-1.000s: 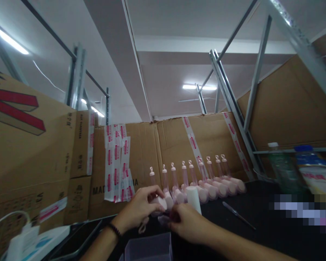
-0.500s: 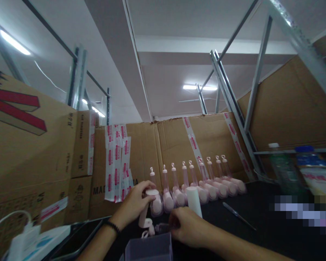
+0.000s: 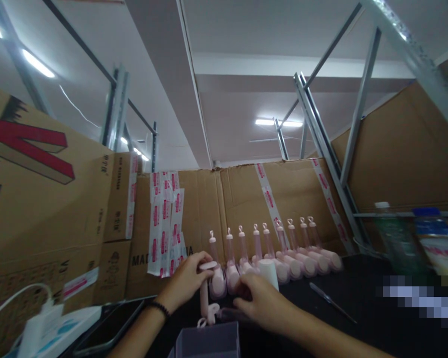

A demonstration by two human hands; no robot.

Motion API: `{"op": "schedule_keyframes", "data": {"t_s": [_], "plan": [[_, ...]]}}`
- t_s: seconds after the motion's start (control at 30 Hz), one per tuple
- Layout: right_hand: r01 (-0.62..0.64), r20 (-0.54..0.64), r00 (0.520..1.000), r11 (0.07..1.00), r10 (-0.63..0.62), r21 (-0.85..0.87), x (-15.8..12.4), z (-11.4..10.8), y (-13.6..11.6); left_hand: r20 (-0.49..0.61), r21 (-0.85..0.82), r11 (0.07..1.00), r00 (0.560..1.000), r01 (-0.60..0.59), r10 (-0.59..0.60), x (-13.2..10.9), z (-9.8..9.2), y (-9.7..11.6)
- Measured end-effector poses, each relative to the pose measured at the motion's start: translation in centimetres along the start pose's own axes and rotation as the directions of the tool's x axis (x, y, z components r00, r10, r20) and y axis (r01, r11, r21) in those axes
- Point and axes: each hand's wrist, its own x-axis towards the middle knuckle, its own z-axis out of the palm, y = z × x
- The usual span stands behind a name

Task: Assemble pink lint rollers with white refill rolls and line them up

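Note:
My left hand (image 3: 194,273) is closed on a pale pink part (image 3: 208,265) with a flat round top and a stem below it. Beneath it, small pink pieces (image 3: 211,313) lie by a dark translucent box (image 3: 209,340) at the bottom edge. My right hand (image 3: 254,298) has its thumb and fingers bent close together; a clear tube beside it is blurred, and whether it is held cannot be made out. A white cylinder (image 3: 269,272) stands just behind the right hand. Several pink bottles with looped tops (image 3: 295,266) lean in a row against the cardboard.
A pen (image 3: 332,302) lies on the black surface at right. Farther right stand a green bottle (image 3: 399,243) and a blue-lidded jar (image 3: 436,238). At left are a phone (image 3: 110,328) and a white power strip (image 3: 67,330). Cardboard walls (image 3: 205,209) and metal posts surround the table.
My right hand has moved slightly up and right, partly covering the white cylinder. The pink part in my left hand stands more upright. The whole view has shifted a little.

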Motion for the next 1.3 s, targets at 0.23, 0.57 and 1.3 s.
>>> {"op": "schedule_keyframes", "data": {"t_s": [0.23,0.57,1.3], "plan": [[0.206,-0.273,0.941,0.979,-0.198,-0.001,1.5,-2.9,-0.5,-0.017,0.016,1.000,1.000,-0.002,0.003,0.0,-0.1,-0.2],[-0.060,-0.326,0.945,0.985,0.004,-0.160,3.1,-6.9,4.1,-0.037,0.018,1.000,0.999,0.000,0.001,-0.1,-0.2,0.2],[0.051,-0.247,0.965,0.859,0.089,0.509,3.3,-8.3,1.5,-0.105,-0.567,0.823,0.994,-0.043,-0.020,0.1,-1.1,4.7]]}}
